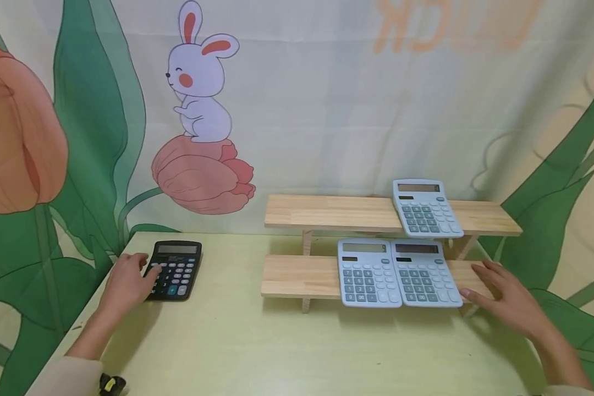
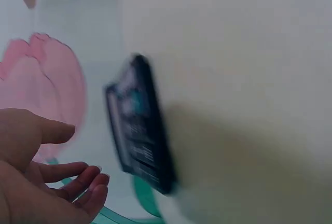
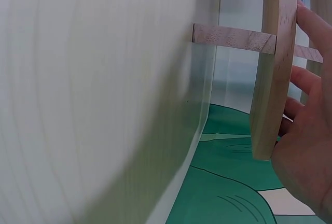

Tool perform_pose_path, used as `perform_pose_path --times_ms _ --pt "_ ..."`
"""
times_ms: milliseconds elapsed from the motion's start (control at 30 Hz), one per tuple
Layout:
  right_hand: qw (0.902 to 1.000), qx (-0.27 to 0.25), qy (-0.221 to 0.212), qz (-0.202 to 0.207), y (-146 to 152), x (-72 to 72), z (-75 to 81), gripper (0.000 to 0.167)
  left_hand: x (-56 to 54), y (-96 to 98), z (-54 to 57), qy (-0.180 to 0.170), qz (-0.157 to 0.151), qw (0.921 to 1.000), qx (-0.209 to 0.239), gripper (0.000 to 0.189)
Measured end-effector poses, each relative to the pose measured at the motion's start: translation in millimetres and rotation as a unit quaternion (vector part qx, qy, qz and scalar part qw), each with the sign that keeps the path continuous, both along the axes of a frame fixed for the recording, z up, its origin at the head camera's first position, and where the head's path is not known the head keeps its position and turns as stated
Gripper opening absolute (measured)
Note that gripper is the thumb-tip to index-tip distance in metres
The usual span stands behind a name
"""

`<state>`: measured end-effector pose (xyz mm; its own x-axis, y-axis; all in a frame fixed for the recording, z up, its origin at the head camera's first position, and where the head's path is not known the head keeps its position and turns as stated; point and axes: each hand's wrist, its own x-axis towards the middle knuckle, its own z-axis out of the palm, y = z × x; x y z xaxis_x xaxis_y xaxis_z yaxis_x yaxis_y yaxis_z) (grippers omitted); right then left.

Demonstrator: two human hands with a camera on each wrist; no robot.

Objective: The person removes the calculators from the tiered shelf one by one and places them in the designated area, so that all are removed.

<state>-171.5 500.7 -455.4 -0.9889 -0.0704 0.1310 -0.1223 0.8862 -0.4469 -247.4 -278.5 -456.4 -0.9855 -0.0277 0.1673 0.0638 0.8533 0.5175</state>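
Resting loose-fingered: left hand beside black calculator, right hand against lower shelf, neither gripping.

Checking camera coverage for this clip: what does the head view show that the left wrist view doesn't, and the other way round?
Only the head view shows the right hand at the wooden shelf, the three blue calculators and the rabbit backdrop. Only the left wrist view shows the palm side of the loosely curled fingers, apart from the calculator. Both show the left hand by the black calculator on the table.
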Motion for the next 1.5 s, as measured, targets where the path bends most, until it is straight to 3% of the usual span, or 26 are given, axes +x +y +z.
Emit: perform_pose_path --times_ms 133,333,467,633,833,1033,1300,1500 --pt "1.0000 0.000 -0.003 -0.004 1 0.8 0.6 0.084 12.6 39.1 34.9 0.061 -0.036 0.9970 0.033 0.054" --pt "1.0000 -0.002 0.005 -0.003 0 0.2 0.9 0.083 34.2 108.1 81.7 0.129 -0.098 0.9831 0.086 0.047" --pt "0.9999 -0.002 0.010 -0.004 -1 0.1 0.5 0.082 38.8 155.5 100.5 0.148 -0.142 0.9715 0.118 0.045" --pt "0.9999 -0.004 0.014 -0.006 -1 1.8 1.2 0.082 36.5 207.1 115.0 0.167 -0.198 0.9527 0.158 0.047" --pt "0.9999 -0.003 0.000 -0.010 -2 1.4 0.5 0.084 25.4 263.0 115.2 0.172 -0.227 0.9358 0.207 0.046" --pt "0.9999 -0.004 -0.004 -0.012 -4 -0.1 -0.2 0.085 12.9 314.1 106.0 0.147 -0.247 0.9307 0.226 0.049" --pt "0.9999 -0.011 -0.003 -0.011 -8 -3.5 -0.2 0.085 2.0 359.5 92.9 0.115 -0.266 0.9321 0.217 0.053" --pt "0.9997 -0.020 0.008 -0.012 -5 0.0 -1.5 0.082 4.0 397.2 78.6 0.060 -0.288 0.9152 0.275 0.057"
